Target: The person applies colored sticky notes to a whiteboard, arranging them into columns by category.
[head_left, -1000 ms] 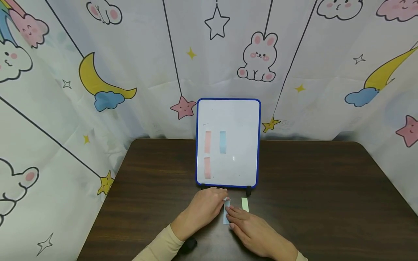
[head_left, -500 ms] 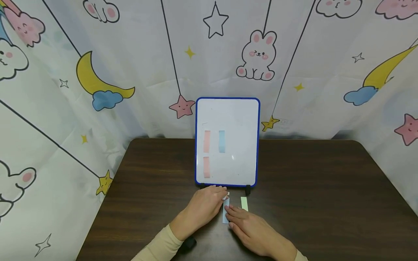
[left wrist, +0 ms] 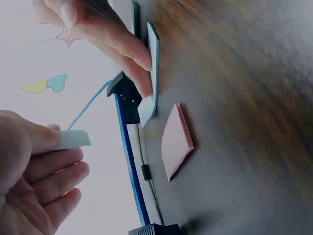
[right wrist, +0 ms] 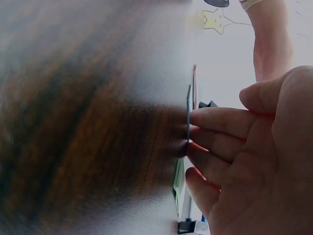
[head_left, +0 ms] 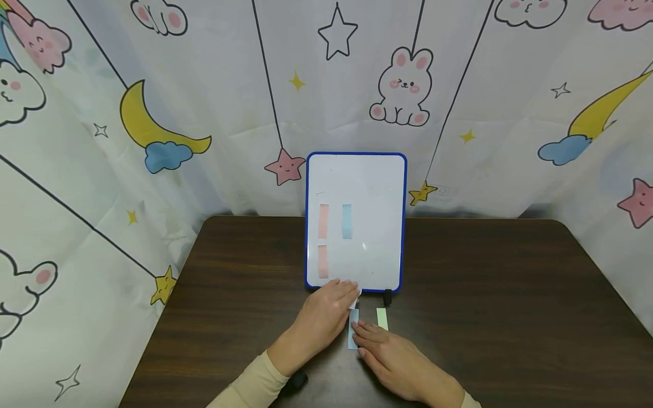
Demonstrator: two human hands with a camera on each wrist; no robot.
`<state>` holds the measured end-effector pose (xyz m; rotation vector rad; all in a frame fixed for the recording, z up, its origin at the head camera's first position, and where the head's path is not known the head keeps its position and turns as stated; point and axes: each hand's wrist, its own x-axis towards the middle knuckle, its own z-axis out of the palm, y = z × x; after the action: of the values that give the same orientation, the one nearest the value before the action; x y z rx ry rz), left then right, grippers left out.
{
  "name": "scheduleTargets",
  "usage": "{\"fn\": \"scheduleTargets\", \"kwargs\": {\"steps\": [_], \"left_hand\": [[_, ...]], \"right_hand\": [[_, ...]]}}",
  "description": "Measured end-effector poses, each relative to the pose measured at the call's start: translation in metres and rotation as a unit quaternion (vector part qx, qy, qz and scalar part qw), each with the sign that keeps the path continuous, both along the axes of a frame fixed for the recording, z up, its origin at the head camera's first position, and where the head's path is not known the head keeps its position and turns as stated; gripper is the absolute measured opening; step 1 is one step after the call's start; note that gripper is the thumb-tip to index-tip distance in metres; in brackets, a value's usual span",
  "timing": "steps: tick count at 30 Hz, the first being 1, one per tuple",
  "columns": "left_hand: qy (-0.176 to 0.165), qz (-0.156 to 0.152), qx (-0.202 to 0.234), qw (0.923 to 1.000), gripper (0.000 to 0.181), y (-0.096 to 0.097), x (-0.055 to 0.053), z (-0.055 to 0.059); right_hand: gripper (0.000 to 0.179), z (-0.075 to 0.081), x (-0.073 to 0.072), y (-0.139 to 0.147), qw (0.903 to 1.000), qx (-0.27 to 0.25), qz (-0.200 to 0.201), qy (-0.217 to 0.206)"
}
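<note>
In the head view my left hand is just in front of the whiteboard. Its thumb and forefinger pinch a pale sticky note strip, clearly seen in the left wrist view, with the other fingers loosely bent. My right hand rests straight fingertips on a narrow blue sticky note pad lying on the table. A green sticky note pad lies just beyond those fingers, partly covered by them. The pink sticky note pad shows in the left wrist view but is hidden behind my left hand from the head.
Two pink strips, an upper pink strip and a lower pink strip, stick to the board's left side, with a blue strip beside the upper one. The blue-framed board stands on black feet on the dark wooden table. Behind hangs a printed curtain.
My left hand has moved slightly up and away toward the board, lifting the pale strip off the blue pad's far end. My right hand has stayed on the pad.
</note>
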<state>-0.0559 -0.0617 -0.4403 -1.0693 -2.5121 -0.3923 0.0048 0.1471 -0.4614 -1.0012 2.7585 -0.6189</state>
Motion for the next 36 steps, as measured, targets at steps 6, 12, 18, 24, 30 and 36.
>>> {"fn": "scheduleTargets", "kwargs": {"steps": [6,12,18,24,30,36], "left_hand": [[0.061,0.012,0.024,0.9978,0.036,-0.003,-0.007,-0.005],[0.109,0.029,0.039,0.9929,0.034,-0.003,-0.017,-0.009],[0.113,0.051,0.030,0.9919,0.029,-0.002,-0.027,-0.006],[0.130,0.063,0.035,0.9889,0.028,0.000,-0.035,-0.003],[0.138,0.078,0.040,0.9865,0.030,0.002,-0.044,-0.002],[0.150,0.089,0.054,0.9831,0.028,0.003,-0.052,-0.003]], "right_hand": [[0.046,0.001,-0.001,-0.001,0.9999,0.000,-0.002,-0.012],[0.045,0.000,-0.001,-0.001,0.9998,0.000,-0.003,-0.018],[0.047,-0.001,-0.002,0.000,0.9997,0.005,-0.004,-0.025],[0.048,0.000,-0.002,0.000,0.9994,0.006,-0.006,-0.035],[0.048,0.000,-0.002,-0.001,0.9992,0.002,-0.006,-0.038],[0.049,-0.001,-0.001,0.000,0.9995,0.002,-0.007,-0.031]]}}
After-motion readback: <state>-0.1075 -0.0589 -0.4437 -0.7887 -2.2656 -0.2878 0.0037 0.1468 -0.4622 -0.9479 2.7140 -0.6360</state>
